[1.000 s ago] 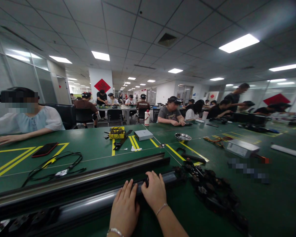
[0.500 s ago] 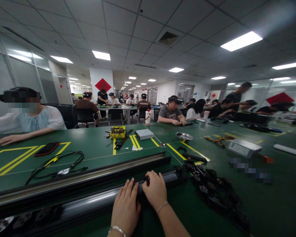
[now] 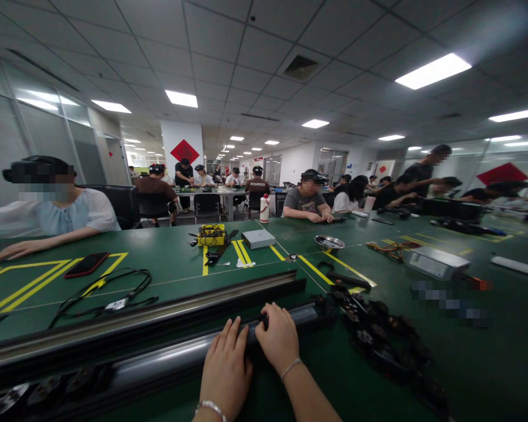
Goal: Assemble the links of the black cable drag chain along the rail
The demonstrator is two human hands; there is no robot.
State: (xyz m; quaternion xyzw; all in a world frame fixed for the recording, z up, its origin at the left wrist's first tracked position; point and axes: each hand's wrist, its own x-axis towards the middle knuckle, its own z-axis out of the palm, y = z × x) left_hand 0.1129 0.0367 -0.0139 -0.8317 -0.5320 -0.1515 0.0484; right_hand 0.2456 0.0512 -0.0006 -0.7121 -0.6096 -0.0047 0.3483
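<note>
A long black rail (image 3: 162,354) with a shiny, smooth channel lies slantwise across the near part of the table. My left hand (image 3: 226,369) rests on it with the fingers stretched out. Just to the right, my right hand (image 3: 278,340) is curled against the same rail, thumb and fingers closed round a small black part (image 3: 263,320) that is mostly hidden. Black round pieces (image 3: 46,390) sit in the rail's left end. Behind it runs a second, similar rail (image 3: 171,313). A row of dark, linked-looking parts (image 3: 382,334) lies to the right.
On the green table (image 3: 330,378) are a looped black cable (image 3: 101,299), a phone (image 3: 87,265), a yellow box of cables (image 3: 211,235), a grey box (image 3: 258,238), a metal bowl (image 3: 329,242) and a silver metal unit (image 3: 437,262). Co-workers sit across and at the left.
Both hands keep nearly the same places on the rail. The whole view has shifted very slightly; nothing else visibly differs.
</note>
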